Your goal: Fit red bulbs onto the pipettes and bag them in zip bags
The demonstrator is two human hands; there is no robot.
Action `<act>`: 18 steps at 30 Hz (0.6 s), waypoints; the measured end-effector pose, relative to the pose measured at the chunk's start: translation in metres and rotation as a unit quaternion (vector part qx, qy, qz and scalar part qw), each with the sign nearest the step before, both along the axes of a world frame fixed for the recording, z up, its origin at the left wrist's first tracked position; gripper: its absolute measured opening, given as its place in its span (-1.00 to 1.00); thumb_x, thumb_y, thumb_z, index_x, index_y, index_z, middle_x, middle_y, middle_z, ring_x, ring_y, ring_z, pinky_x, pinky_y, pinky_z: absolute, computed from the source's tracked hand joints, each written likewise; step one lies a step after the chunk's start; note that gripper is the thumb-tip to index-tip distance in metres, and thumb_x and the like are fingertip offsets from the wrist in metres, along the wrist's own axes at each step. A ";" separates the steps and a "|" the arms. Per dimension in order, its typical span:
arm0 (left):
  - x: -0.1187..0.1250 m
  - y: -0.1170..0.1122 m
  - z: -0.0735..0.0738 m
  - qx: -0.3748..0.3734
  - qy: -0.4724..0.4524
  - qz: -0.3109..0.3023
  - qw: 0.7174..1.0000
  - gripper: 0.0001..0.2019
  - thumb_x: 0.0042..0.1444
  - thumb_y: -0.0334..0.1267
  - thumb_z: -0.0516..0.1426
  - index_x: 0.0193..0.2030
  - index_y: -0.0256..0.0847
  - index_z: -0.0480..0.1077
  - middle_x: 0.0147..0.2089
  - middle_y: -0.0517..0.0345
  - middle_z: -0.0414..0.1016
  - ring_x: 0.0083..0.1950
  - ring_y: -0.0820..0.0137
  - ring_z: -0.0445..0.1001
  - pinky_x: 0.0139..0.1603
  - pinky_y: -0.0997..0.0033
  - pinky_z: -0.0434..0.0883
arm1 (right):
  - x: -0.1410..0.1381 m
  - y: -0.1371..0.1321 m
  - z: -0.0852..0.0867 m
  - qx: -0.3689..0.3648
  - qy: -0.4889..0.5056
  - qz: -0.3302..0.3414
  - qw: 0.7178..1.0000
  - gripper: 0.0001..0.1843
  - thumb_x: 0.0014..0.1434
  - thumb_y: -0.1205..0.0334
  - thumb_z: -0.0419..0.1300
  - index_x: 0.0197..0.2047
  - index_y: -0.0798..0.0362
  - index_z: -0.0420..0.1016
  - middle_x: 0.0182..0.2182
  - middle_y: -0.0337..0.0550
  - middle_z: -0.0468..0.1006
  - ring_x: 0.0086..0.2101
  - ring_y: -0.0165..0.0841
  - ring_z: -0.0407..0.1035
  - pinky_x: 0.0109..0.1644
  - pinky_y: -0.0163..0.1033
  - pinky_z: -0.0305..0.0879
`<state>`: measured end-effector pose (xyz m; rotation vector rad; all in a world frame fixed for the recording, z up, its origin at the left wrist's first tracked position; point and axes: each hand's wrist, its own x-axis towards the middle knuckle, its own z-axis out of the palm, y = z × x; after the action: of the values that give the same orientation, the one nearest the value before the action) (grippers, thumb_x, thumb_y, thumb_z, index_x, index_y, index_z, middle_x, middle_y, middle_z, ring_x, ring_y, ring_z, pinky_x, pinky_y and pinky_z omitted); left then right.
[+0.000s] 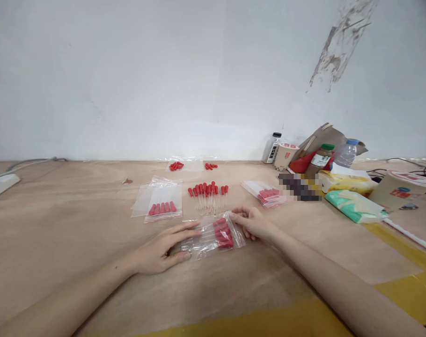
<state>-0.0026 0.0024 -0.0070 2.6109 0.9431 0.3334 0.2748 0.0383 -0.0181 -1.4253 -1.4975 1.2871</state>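
A clear plastic bag (213, 236) holding several red-capped droppers lies on the wooden table (76, 234) between my hands. My left hand (162, 250) grips the bag's left end, thumb under and fingers stretched along its top edge. My right hand (252, 222) pinches the bag's right edge with curled fingers. Just beyond the bag lies a loose row of red-capped droppers (208, 193).
Filled bags lie at the left (162, 203), the right (265, 193) and by the wall (185, 164). Bottles (320, 161), cups, a tissue pack (355, 206) and a paper bag crowd the right side. A power strip (0, 185) sits far left. Yellow tape (406, 285) marks the near edge.
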 end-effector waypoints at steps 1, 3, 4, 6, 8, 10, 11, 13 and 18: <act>0.000 0.000 0.000 0.001 -0.004 0.000 1.000 -0.51 0.20 -0.13 -0.02 0.26 0.02 -0.03 0.32 0.14 -0.03 0.29 0.21 0.01 0.23 0.11 0.09 | -0.001 0.000 -0.001 -0.004 0.006 0.021 1.000 -0.68 -0.07 0.03 0.24 -0.34 0.09 0.37 -0.73 -0.42 0.30 -0.80 -0.60 0.04 -0.80 -0.46 -0.13; 0.001 -0.001 0.001 0.002 -0.016 0.001 1.000 -0.46 0.19 -0.12 -0.01 0.28 -0.01 -0.10 0.31 0.11 -0.01 0.28 0.21 0.02 0.23 0.11 0.10 | -0.001 0.000 -0.004 -0.001 0.020 0.051 0.999 -0.69 -0.11 0.03 0.26 -0.47 0.10 0.34 -0.75 -0.42 0.27 -0.78 -0.62 0.00 -0.77 -0.47 -0.17; 0.001 -0.001 0.002 0.003 -0.022 0.000 1.000 -0.45 0.18 -0.12 0.00 0.29 -0.02 -0.11 0.31 0.10 0.00 0.28 0.21 0.03 0.22 0.12 0.10 | -0.001 0.000 -0.005 0.000 0.026 0.059 0.998 -0.68 -0.12 0.03 0.27 -0.52 0.10 0.30 -0.77 -0.43 0.25 -0.78 -0.63 -0.02 -0.76 -0.47 -0.19; 0.002 -0.002 0.002 0.003 -0.030 -0.002 1.000 -0.45 0.18 -0.12 0.01 0.28 -0.02 -0.08 0.30 0.11 0.01 0.27 0.21 0.04 0.22 0.14 0.11 | 0.001 0.000 -0.005 -0.006 0.033 0.089 0.996 -0.67 -0.10 0.02 0.26 -0.53 0.08 0.26 -0.81 -0.45 0.21 -0.79 -0.62 -0.03 -0.75 -0.47 -0.20; 0.002 -0.002 0.003 0.008 -0.036 -0.005 0.999 -0.48 0.17 -0.13 0.02 0.26 0.00 -0.03 0.29 0.14 0.03 0.26 0.23 0.06 0.22 0.17 0.11 | 0.006 -0.002 -0.001 -0.023 0.045 0.138 0.989 -0.69 -0.05 -0.01 0.21 -0.46 0.07 0.29 -0.84 -0.47 0.19 -0.81 -0.59 -0.02 -0.76 -0.48 -0.18; 0.002 -0.001 0.002 0.032 -0.051 0.006 0.998 -0.52 0.17 -0.15 0.02 0.23 -0.01 0.02 0.26 0.15 0.10 0.25 0.25 0.08 0.22 0.20 0.12 | 0.014 -0.004 0.008 -0.031 0.094 0.158 0.982 -0.71 -0.01 0.01 0.18 -0.36 0.07 0.34 -0.78 -0.43 0.28 -0.79 -0.57 0.07 -0.74 -0.48 -0.07; 0.001 0.002 0.002 0.054 -0.062 0.022 0.996 -0.54 0.17 -0.15 0.02 0.21 -0.03 0.07 0.23 0.14 0.15 0.23 0.26 0.11 0.21 0.21 0.12 | 0.019 -0.005 0.013 -0.029 0.133 0.147 0.980 -0.72 -0.01 0.04 0.19 -0.32 0.07 0.36 -0.71 -0.38 0.37 -0.74 -0.55 0.17 -0.70 -0.47 0.05; -0.005 0.010 0.003 0.111 -0.088 0.084 0.986 -0.63 0.16 -0.16 0.01 0.12 -0.09 0.18 0.13 0.11 0.28 0.16 0.27 0.20 0.17 0.22 0.16 | 0.028 -0.004 0.021 -0.020 0.212 0.097 0.972 -0.75 -0.03 0.13 0.23 -0.30 0.07 0.37 -0.53 -0.27 0.49 -0.58 -0.49 0.35 -0.53 -0.40 0.27; -0.040 0.045 0.007 0.207 -0.114 0.360 0.903 -0.77 0.11 -0.12 0.01 -0.17 -0.16 0.35 -0.11 0.09 0.41 -0.03 0.23 0.35 -0.01 0.25 0.28 | 0.046 0.005 0.025 0.066 0.288 -0.078 0.952 -0.80 -0.05 0.18 0.24 -0.45 0.04 0.28 -0.54 -0.29 0.47 -0.58 -0.46 0.35 -0.57 -0.37 0.28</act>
<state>-0.0428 0.0472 -0.0002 2.3639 1.8922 1.1005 0.3212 0.0437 0.0070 -0.9444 -1.0320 1.3255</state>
